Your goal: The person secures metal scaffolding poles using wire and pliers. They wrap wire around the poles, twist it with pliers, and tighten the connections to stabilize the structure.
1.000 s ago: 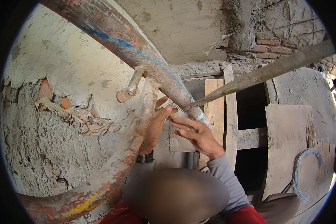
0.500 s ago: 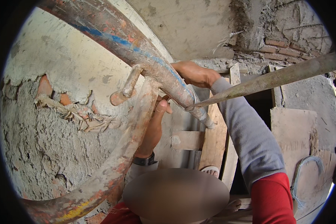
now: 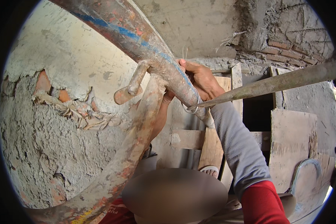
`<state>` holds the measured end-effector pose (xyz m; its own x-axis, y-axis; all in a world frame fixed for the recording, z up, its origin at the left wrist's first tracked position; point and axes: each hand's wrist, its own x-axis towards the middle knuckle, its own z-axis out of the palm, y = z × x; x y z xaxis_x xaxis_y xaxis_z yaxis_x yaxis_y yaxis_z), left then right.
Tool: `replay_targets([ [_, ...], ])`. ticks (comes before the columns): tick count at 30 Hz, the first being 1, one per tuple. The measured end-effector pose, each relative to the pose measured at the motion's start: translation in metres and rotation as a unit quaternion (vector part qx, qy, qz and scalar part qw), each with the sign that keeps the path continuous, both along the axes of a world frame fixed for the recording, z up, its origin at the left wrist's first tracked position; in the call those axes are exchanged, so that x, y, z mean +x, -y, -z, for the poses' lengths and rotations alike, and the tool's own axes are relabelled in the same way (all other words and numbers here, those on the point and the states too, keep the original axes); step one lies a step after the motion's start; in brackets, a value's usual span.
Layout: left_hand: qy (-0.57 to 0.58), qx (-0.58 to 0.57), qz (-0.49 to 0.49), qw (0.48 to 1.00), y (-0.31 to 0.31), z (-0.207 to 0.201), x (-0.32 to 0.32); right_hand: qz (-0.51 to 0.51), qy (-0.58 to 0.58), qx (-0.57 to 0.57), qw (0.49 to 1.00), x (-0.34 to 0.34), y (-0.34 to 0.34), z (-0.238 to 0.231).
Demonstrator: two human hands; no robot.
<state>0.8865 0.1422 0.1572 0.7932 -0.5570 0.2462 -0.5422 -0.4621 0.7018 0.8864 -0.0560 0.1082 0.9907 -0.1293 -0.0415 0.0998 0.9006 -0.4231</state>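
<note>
A rusty, paint-spotted scaffold pipe (image 3: 138,41) with a blue stripe slants down across the middle. Thin wire (image 3: 195,105) is wrapped around its lower part, where the narrow end of a long pole (image 3: 265,86) meets it. My right hand (image 3: 205,79) is on the pipe's far right side, with thumb and fingers pinched on wire. A bent loop of that wire (image 3: 185,51) sticks up above the thumb. My left hand (image 3: 160,114) reaches up behind the curved frame tube (image 3: 140,130). Its fingers are hidden behind the pipes.
A short peg with a flat tab (image 3: 128,89) juts from the pipe. Rough wall with broken plaster (image 3: 63,153) stands at left. Wooden planks (image 3: 211,149) lie below, beside a dark gap (image 3: 255,115). A wire coil (image 3: 306,168) rests on boards at right.
My right hand has turned and now shows a pinched thumb, with the wire loop upright above it. My left hand has slid further behind the pipes, hiding its fingers.
</note>
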Motion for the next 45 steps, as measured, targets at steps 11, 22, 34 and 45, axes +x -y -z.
replay_targets([
  [11,0.181,0.009,0.026,0.983,-0.001,0.018,0.008,0.006,0.053,-0.083,0.995,-0.002,-0.007,-0.003],
  [22,0.210,0.136,0.206,0.946,0.009,0.011,0.104,0.041,-0.002,-0.002,0.999,0.009,-0.004,0.005],
  [34,0.111,0.038,0.010,0.993,-0.008,-0.004,0.009,0.282,-0.004,-0.070,0.957,-0.034,-0.015,0.018],
  [45,0.069,-0.056,-0.069,0.994,0.012,0.014,-0.068,0.317,0.206,0.092,0.921,-0.095,0.002,-0.001],
])
